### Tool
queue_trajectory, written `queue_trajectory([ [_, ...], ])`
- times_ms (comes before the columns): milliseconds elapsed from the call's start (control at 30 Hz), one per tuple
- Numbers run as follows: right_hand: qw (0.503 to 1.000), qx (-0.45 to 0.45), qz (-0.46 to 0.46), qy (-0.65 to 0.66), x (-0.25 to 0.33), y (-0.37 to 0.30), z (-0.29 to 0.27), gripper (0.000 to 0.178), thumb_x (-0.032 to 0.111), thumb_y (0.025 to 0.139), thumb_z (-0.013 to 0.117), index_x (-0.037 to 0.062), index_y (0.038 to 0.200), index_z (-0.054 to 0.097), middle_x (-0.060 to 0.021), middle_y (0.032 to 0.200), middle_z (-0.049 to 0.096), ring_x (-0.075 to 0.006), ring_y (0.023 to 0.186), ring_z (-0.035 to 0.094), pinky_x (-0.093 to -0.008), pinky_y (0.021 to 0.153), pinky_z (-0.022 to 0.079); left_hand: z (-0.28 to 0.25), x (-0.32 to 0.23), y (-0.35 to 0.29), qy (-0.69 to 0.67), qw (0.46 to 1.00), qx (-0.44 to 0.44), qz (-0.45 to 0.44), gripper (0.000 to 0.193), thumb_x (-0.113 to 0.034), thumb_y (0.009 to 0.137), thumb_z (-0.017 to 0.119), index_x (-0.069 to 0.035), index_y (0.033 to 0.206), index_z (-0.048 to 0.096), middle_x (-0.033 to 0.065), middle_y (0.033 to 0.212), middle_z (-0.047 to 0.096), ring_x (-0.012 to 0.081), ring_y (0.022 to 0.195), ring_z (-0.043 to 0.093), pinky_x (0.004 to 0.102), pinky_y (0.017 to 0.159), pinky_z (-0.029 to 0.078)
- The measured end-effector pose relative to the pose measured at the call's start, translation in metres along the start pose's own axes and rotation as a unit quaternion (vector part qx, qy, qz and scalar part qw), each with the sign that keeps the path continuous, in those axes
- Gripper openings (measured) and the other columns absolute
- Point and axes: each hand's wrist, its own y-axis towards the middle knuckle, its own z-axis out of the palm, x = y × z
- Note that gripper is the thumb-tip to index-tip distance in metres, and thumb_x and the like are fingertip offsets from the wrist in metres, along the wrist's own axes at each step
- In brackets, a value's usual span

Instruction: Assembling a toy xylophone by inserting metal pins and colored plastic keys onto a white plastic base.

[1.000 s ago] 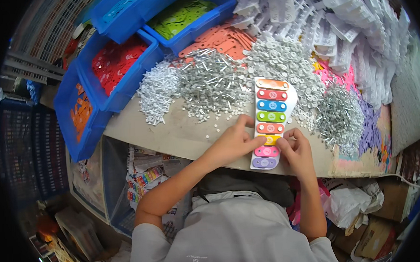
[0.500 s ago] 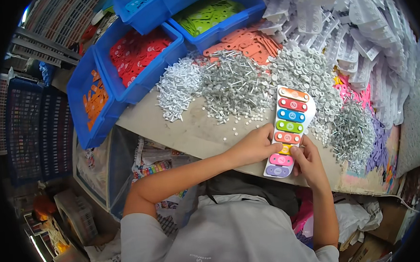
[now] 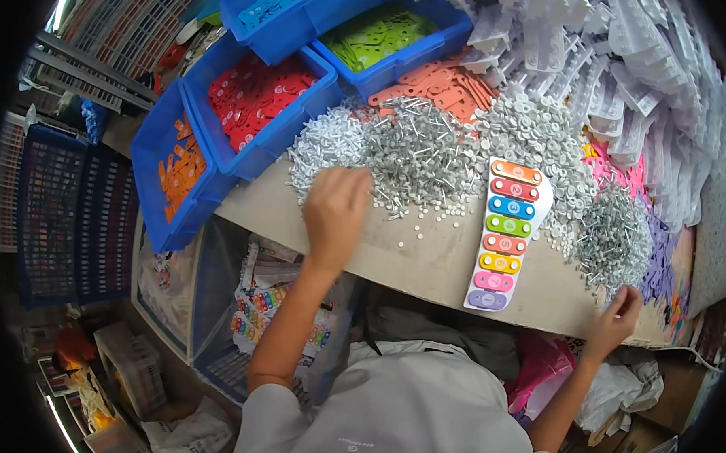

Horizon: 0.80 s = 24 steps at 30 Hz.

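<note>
A toy xylophone [image 3: 505,244] with a white base and a row of coloured bars lies on the table, held by neither hand. White round caps show at the ends of most bars; the pink and purple bars nearest me show only small holes. My left hand [image 3: 337,215] is over the front edge of a heap of small white pins [image 3: 323,143], fingers curled together. By the near edge of a heap of metal pins [image 3: 614,236], my right hand [image 3: 614,321] has its fingertips pinched. What either hand holds, if anything, is too small to make out.
Blue bins hold orange [image 3: 184,169], red [image 3: 256,101] and green [image 3: 379,35] bars. Behind the xylophone lie longer metal pins [image 3: 421,159], white washers [image 3: 529,130] and coral bars [image 3: 442,85]. White xylophone bases [image 3: 648,76] are stacked at the right, beside purple bars [image 3: 660,254].
Both hands have let go of the xylophone, which now lies on the table. My left hand has moved left to the white pins, my right hand right to the metal pins.
</note>
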Motion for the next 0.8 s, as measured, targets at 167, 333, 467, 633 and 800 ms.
queue_trajectory([
  [167,0.988,0.04,-0.011,-0.146,-0.081,0.016,-0.021,0.025,0.017,0.102,0.059,-0.001,0.12,0.06,-0.0081,0.089,0.058,-0.0195,0.08,0.054,-0.034,0.074,0.047,0.005,0.033,0.01,0.063,0.997,0.005,0.044,0.009,-0.009,0.086,0.075,-0.005,0.094,0.075,0.0054,0.088,0.066,0.0252,0.089,0.06,0.0387,0.083,0.044],
  [333,0.992,0.087,0.022,-0.09,-0.079,0.007,-0.009,0.025,0.017,0.103,0.057,-0.0024,0.119,0.059,-0.0134,0.098,0.062,-0.0252,0.087,0.058,-0.0376,0.081,0.048,0.012,0.033,0.011,0.05,0.998,0.016,0.03,0.008,-0.01,0.084,0.076,-0.006,0.089,0.072,0.0042,0.086,0.063,0.0253,0.088,0.058,0.0388,0.084,0.041],
  [467,0.994,0.057,-0.013,-0.091,-0.075,0.007,-0.008,0.02,0.014,0.103,0.056,-0.0032,0.112,0.058,-0.0162,0.094,0.063,-0.0295,0.083,0.058,-0.0382,0.081,0.049,0.006,0.028,0.012,0.058,0.998,-0.009,0.028,0.009,-0.008,0.086,0.072,-0.006,0.091,0.065,0.0059,0.089,0.064,0.0261,0.092,0.06,0.0402,0.084,0.043],
  [633,0.991,0.082,0.003,-0.106,-0.067,0.007,-0.011,0.016,0.012,0.102,0.056,-0.004,0.104,0.057,-0.0179,0.095,0.063,-0.0317,0.085,0.06,-0.0404,0.081,0.048,-0.022,0.014,-0.001,-0.25,0.95,-0.021,-0.185,0.004,-0.006,0.1,0.059,-0.003,0.102,0.06,0.0078,0.09,0.068,0.0137,0.074,0.061,0.0311,0.067,0.048],
  [800,0.978,0.072,-0.066,-0.185,-0.056,0.007,-0.015,0.008,0.004,0.098,0.059,-0.0033,0.1,0.057,-0.0164,0.091,0.059,-0.03,0.081,0.056,-0.0393,0.077,0.047,-0.018,-0.024,-0.035,-0.36,0.901,0.092,-0.225,0.007,-0.006,0.102,0.06,-0.002,0.107,0.059,0.0018,0.085,0.066,0.005,0.074,0.058,0.0218,0.064,0.044],
])
